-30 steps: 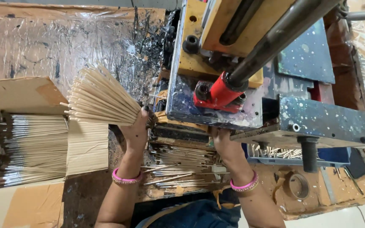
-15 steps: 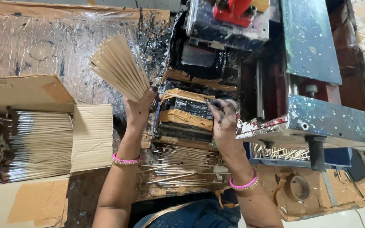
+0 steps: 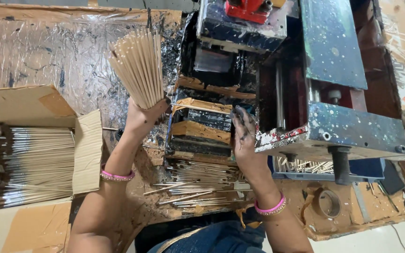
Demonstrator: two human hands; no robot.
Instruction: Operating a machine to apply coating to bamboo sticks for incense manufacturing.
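Left hand (image 3: 141,117) pinches a fanned bundle of thin sticks (image 3: 138,65) at its base; light, brittle, likely slippery. Right hand (image 3: 243,136), soot-blackened, rests spread at three o'clock.

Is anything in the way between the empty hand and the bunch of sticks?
Nothing visible blocks it. The right hand rests on the machine's stacked tan trays; the left hand holds the fanned pale wooden sticks across open space.
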